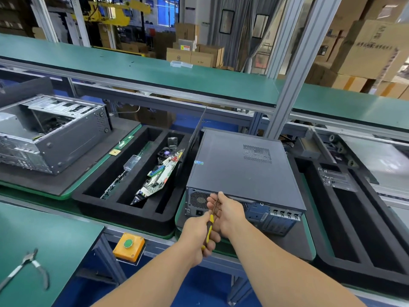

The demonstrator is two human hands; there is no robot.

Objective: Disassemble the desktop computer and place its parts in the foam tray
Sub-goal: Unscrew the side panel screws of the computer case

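The left hand (200, 234) curls round the yellow-and-black handle of a screwdriver (210, 224), its shaft rising to the top rear edge of the desktop computer (243, 171). The right hand (225, 210) pinches the shaft near its tip, fingers against the case. Both forearms reach in from below. The dark grey computer lies flat, lid closed, at the near edge of the green-edged pallet (308, 235), just right of the foam tray (124, 209) holding circuit boards (161, 176).
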